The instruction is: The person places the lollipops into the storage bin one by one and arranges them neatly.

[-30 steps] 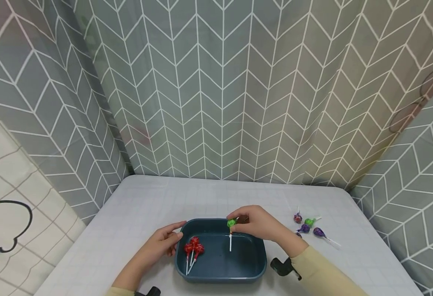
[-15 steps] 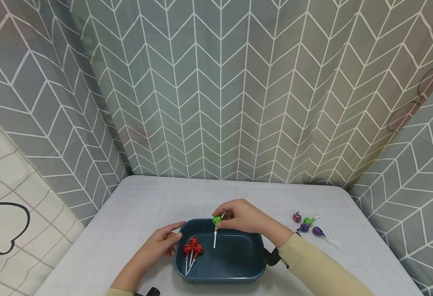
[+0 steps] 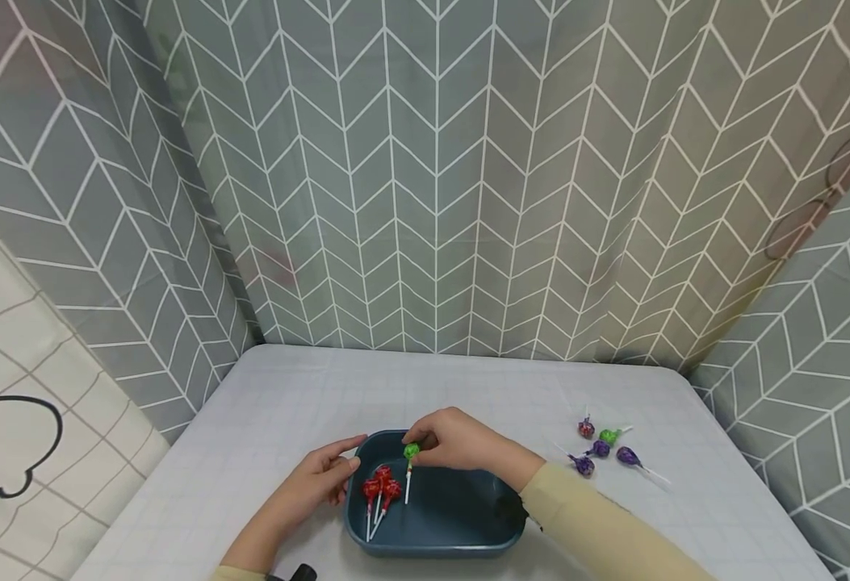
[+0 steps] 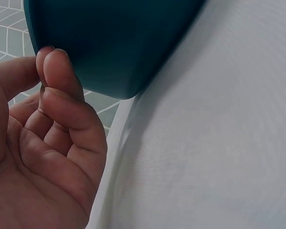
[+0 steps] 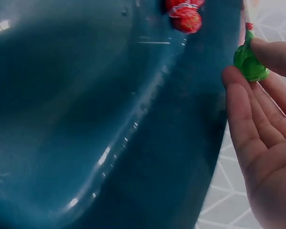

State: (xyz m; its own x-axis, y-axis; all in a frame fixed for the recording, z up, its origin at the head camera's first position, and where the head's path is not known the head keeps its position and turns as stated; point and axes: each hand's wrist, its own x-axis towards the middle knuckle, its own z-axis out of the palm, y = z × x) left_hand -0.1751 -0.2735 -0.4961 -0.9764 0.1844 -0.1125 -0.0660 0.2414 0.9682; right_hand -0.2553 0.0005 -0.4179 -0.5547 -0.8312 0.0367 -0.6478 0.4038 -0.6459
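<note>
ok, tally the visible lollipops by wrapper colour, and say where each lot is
Red lollipops: 3, in the tray
Green lollipops: 2, one held in the right hand, one on the table
Purple or purple-and-red lollipops: 4, on the table
Total: 9

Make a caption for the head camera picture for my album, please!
A right hand pinches a green lollipop above a blue tray holding red lollipops, while the left hand touches the tray's edge.

Grey chevron-patterned curtain point(image 3: 435, 177) behind a white-covered table point(image 3: 308, 387); white gridded panel point(image 3: 3, 339) at left
</note>
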